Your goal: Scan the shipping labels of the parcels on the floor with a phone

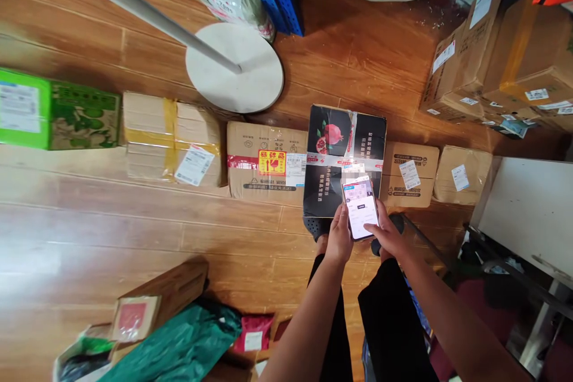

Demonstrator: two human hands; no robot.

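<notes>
A smartphone [360, 208] with a lit screen is held between both hands, above the near edge of a black carton [326, 185] printed with pomegranates. My left hand [339, 237] is closed along the phone's left side. My right hand [388, 231] grips the right side, its thumb resting on the lower part of the screen. On the screen a camera picture of a label sits above a white form; the text is too small to read. The carton's shipping label [353, 168] shows partly beyond the phone's top edge.
In line with the black carton stand a fragile-marked box [250, 185], a yellow-taped box [147, 161], a green box [27, 134] and smaller boxes [425, 191] to the right. A round white pole base [233, 89] lies behind. Stacked cartons [514, 59] and a white table [532, 209] flank the right.
</notes>
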